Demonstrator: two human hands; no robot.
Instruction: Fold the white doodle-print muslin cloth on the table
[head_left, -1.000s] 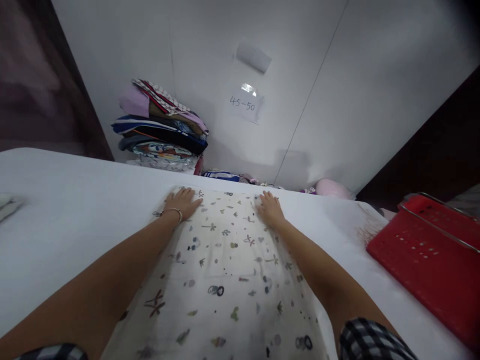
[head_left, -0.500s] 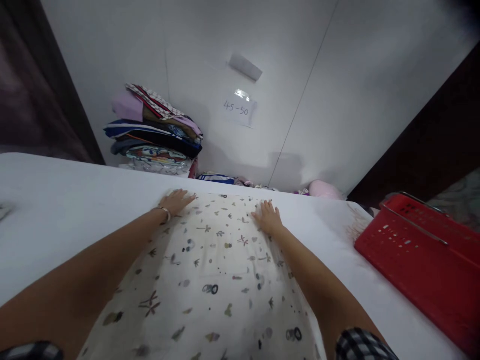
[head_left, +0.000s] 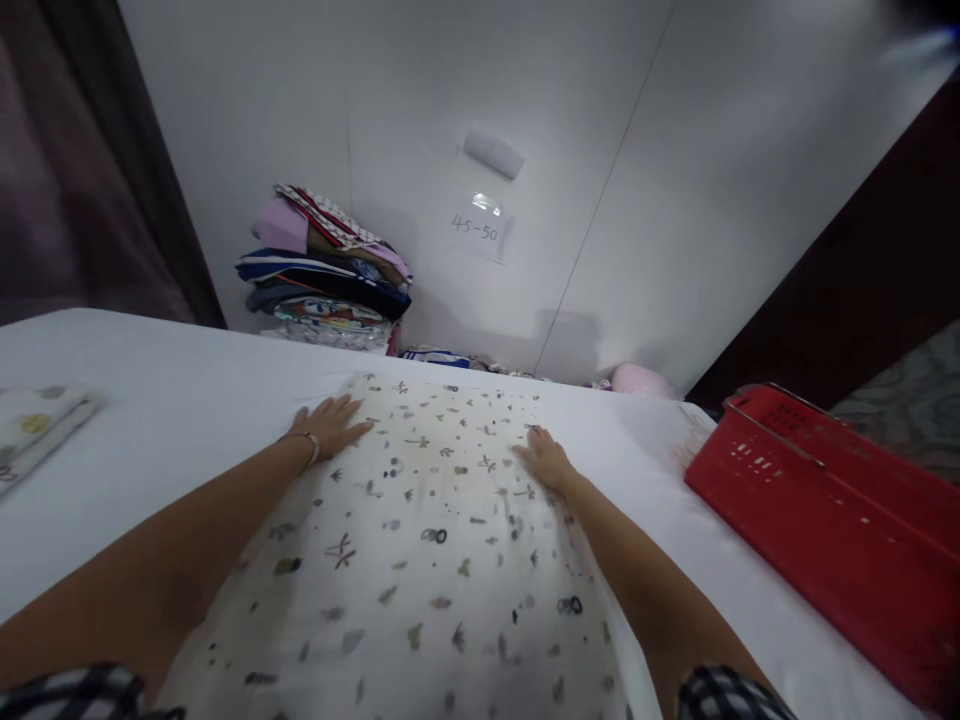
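A cream cloth (head_left: pixel 431 540) printed with small dark motifs lies spread flat on the white table (head_left: pixel 150 430) in front of me. My left hand (head_left: pixel 330 425) rests flat on the cloth's left side, fingers stretched out, a thin bracelet at the wrist. Flat on the cloth's right side lies my right hand (head_left: pixel 546 460), fingers extended too. Both hands sit a little short of the cloth's far edge. Neither hand holds anything.
A red plastic basket (head_left: pixel 825 520) with a metal handle stands at the table's right. A folded patterned cloth (head_left: pixel 34 430) lies at the left edge. Beyond the table, a stack of folded fabrics (head_left: pixel 322 270) leans against a white wall with a paper label (head_left: pixel 480 230).
Both hands have slid back toward me over the cloth, away from its far edge. The view has shifted, bringing the folded cloth at the left into sight.
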